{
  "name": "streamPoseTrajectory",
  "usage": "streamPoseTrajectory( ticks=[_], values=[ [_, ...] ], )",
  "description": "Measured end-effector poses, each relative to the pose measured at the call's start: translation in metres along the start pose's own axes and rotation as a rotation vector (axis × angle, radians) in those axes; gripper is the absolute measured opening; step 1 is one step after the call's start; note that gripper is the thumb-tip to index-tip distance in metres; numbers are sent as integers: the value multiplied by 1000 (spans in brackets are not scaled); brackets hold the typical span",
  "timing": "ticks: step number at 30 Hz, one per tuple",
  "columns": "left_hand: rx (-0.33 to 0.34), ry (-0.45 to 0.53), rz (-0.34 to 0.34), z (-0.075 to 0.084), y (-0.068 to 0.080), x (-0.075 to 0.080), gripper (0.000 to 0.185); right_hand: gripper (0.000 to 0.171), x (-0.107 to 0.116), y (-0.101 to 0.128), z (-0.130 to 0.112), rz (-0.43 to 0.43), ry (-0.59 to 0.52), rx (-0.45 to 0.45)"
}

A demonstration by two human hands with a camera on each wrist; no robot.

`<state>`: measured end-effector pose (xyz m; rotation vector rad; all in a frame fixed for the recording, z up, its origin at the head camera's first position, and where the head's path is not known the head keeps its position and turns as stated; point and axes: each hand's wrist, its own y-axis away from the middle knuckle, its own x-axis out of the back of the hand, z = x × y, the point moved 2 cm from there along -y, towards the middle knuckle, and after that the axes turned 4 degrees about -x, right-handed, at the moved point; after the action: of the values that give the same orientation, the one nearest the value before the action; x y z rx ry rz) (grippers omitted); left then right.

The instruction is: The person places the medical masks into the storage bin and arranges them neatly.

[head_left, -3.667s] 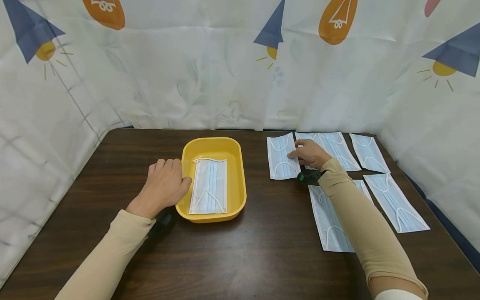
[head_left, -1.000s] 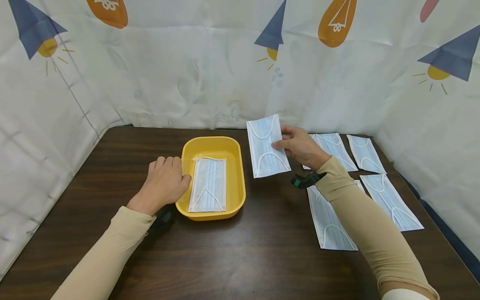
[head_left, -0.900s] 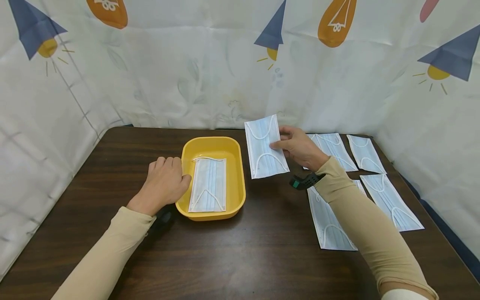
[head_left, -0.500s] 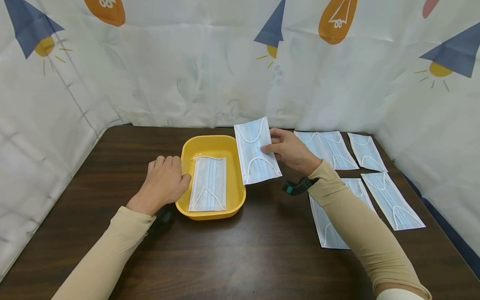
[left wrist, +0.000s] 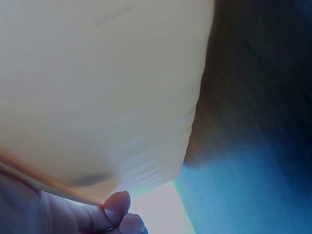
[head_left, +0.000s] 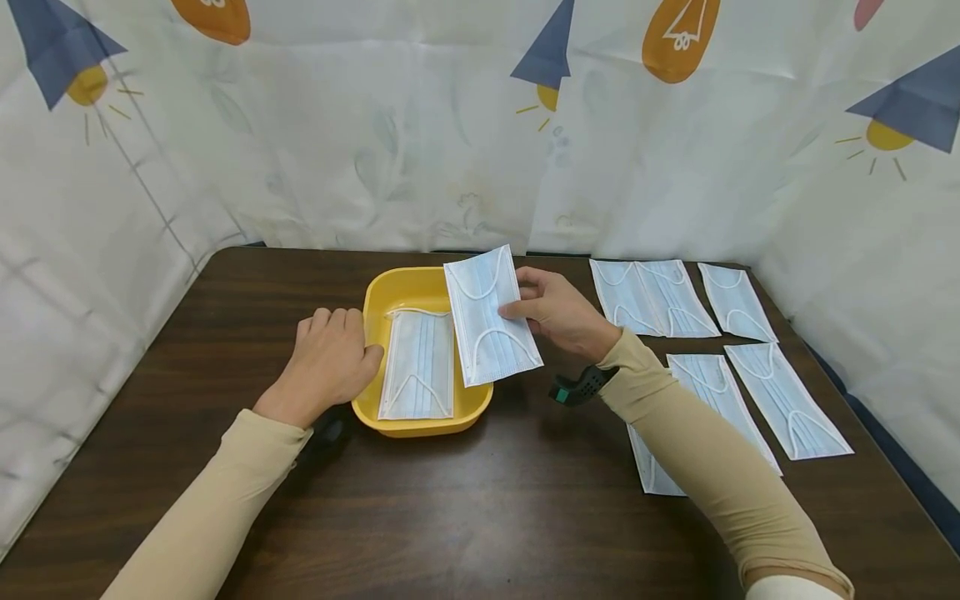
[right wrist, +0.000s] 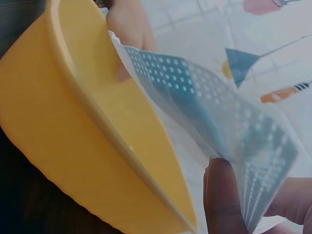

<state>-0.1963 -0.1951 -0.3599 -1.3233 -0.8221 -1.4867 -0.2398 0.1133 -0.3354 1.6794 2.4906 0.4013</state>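
Note:
My left hand point(head_left: 326, 362) grips the left rim of a yellow plastic basin point(head_left: 420, 428). In the left wrist view its fingertips point(left wrist: 117, 208) curl over that rim beside the pale-looking basin wall point(left wrist: 107, 87). One blue pleated face mask point(head_left: 417, 371) with white ear loops lies flat inside the basin. Over the basin's right side, my right hand point(head_left: 562, 312) pinches a second face mask point(head_left: 486, 321) by its right edge. The right wrist view shows this mask point(right wrist: 195, 97) bent between thumb and fingers, above and beside the basin rim point(right wrist: 83, 92).
Several more face masks lie flat on the dark wooden table point(head_left: 510, 517): a back group point(head_left: 660, 300), one at the back corner point(head_left: 737, 302), one at the right point(head_left: 787, 404), and others partly under my right forearm. A white printed curtain point(head_left: 450, 150) rises behind the table.
My right hand has picked up the leftmost back mask and carried it left, from the table to over the basin's right rim. My left hand has stayed on the basin's rim.

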Motion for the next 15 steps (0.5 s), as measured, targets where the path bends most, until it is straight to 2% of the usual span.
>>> streamPoseTrajectory(
  ticks=[15],
  values=[
    [0,-9,10,0,0,1,28,45,-30,-7,-1,-44,-9,-4]
  ],
)
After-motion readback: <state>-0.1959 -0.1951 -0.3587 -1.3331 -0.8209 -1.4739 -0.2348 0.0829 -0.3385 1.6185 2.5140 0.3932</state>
